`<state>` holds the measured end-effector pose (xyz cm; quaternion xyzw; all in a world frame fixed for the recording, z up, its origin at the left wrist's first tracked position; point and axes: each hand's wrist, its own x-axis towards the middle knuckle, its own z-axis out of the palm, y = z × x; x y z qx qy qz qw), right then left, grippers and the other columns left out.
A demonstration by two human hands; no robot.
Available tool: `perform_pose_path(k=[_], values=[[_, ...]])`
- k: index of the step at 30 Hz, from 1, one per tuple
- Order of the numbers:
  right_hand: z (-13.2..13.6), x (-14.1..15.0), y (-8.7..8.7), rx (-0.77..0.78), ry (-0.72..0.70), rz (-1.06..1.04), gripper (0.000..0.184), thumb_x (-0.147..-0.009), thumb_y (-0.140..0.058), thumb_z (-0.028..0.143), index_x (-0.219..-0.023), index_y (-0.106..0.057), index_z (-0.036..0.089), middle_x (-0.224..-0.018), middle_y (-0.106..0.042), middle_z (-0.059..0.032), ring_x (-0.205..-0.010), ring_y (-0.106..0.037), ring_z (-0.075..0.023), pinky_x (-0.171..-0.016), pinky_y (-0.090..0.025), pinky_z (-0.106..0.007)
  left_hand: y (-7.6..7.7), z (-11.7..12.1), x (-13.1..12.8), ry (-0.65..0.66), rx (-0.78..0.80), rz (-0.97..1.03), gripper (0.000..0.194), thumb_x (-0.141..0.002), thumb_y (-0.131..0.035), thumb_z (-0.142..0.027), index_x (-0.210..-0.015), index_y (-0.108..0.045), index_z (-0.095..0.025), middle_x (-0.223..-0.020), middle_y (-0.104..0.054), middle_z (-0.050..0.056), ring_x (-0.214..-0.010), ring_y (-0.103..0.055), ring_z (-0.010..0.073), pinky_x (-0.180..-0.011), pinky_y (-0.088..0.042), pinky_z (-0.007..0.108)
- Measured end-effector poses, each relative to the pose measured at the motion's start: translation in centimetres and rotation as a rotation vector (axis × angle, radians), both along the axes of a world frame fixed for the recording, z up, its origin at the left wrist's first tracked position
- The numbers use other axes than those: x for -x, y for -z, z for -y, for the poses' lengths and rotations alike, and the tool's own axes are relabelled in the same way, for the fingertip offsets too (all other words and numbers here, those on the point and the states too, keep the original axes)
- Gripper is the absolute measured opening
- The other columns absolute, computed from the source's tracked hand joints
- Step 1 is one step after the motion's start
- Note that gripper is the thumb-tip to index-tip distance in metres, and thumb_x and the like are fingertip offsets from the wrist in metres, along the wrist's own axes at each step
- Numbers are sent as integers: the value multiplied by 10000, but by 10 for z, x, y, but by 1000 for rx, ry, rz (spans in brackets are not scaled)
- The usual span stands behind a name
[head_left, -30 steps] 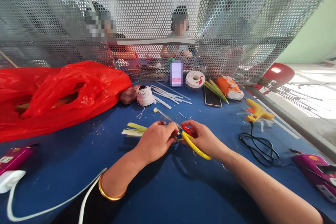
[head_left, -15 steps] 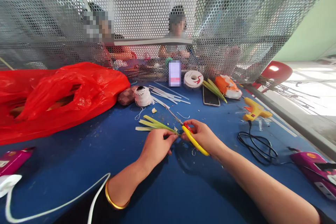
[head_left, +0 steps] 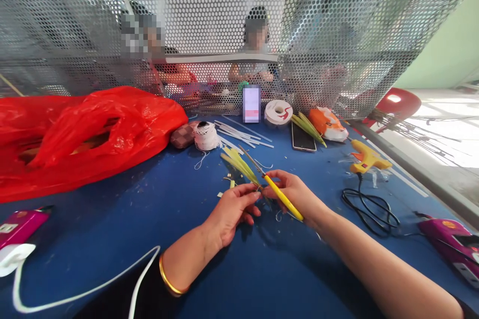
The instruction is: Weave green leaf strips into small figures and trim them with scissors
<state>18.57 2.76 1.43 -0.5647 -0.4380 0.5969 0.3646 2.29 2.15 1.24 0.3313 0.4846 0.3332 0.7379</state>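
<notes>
Between thumb and fingers, my left hand [head_left: 238, 208] pinches the narrow base of a bundle of yellow-green leaf strips [head_left: 241, 162]. The strips fan out away from me, toward the back of the table. My right hand [head_left: 290, 192] holds yellow-handled scissors [head_left: 282, 195], their blades pointing up and left beside the bundle. Its fingertips are close to the bundle's base; whether they also grip it I cannot tell. A few small pale-green scraps [head_left: 232, 184] lie left of the bundle. Thin clear thread [head_left: 279, 215] curls on the table below my right hand.
A red plastic bag [head_left: 93, 144] covers the left side. At the back stand a string spool [head_left: 205, 135], white strips [head_left: 239, 133], an upright phone [head_left: 251, 104], a ribbon roll [head_left: 278, 111] and a dark phone [head_left: 304, 138]. A yellow glue gun [head_left: 368, 157] and purple power strip [head_left: 449, 244] lie right.
The leaf bundle has swung from pointing left to pointing up and away. My left hand has turned, its lower fingers spreading. The scissors stay in my right hand.
</notes>
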Motion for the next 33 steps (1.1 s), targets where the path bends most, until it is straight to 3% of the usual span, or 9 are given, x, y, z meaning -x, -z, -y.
perform_pose_path(k=[5,11,16,19,23,27,30,33], values=[[1,0,-1,4,-7,-5,540,-547,-776,271,-1022,-541,164,-544,-569,88,-345,-388,-46,-338,-315,-189,2,0,-1,-16,-97,-129,63,-826,-641,-188,-835,-667,-132,-701,-588,-20,-419,-501,36,-327,-340,150],[2,-1,-1,-4,-37,64,590,-553,-779,283,-1082,-553,154,-590,-582,78,-379,-377,-47,-380,-299,-198,4,-6,0,56,-235,-383,129,-848,-580,-172,-735,-630,-138,-557,-540,-50,-348,-452,42,-298,-303,153],[-2,-8,7,-172,-22,184,518,-677,-709,329,-1152,-579,169,-728,-637,22,-590,-544,-117,-543,-415,-238,9,-8,0,71,-245,-385,143,-845,-564,-149,-707,-602,-140,-591,-581,-35,-381,-506,54,-320,-349,160],[-2,-14,1,-248,6,257,492,-700,-720,370,-1130,-564,190,-691,-601,40,-570,-521,-112,-532,-412,-236,9,-9,0,73,-208,-363,128,-853,-552,-138,-733,-597,-136,-640,-621,-12,-416,-552,67,-340,-379,167],[12,-22,-21,-144,-166,120,569,-740,-711,494,-1171,-479,203,-648,-523,71,-447,-410,-68,-414,-359,-198,6,-9,1,104,-156,-330,119,-876,-526,-133,-767,-572,-138,-714,-671,18,-456,-590,74,-376,-408,170],[36,-41,-35,-10,-386,55,565,-784,-640,609,-1142,-487,201,-737,-509,48,-467,-433,-51,-424,-415,-185,2,-10,1,128,-126,-337,141,-898,-490,-123,-771,-550,-139,-759,-688,33,-501,-628,84,-422,-437,175],[53,-57,-39,165,-446,78,575,-795,-541,709,-1075,-502,208,-743,-535,26,-466,-498,-75,-376,-390,-186,0,-11,1,126,-110,-329,151,-902,-475,-111,-770,-542,-139,-788,-691,38,-520,-642,90,-443,-453,184],[66,-65,-43,265,-477,108,594,-803,-444,767,-947,-529,197,-602,-514,41,-427,-488,-82,-378,-400,-186,-2,-11,1,117,-89,-341,156,-903,-487,-121,-755,-534,-139,-786,-691,49,-517,-645,99,-445,-455,192]])
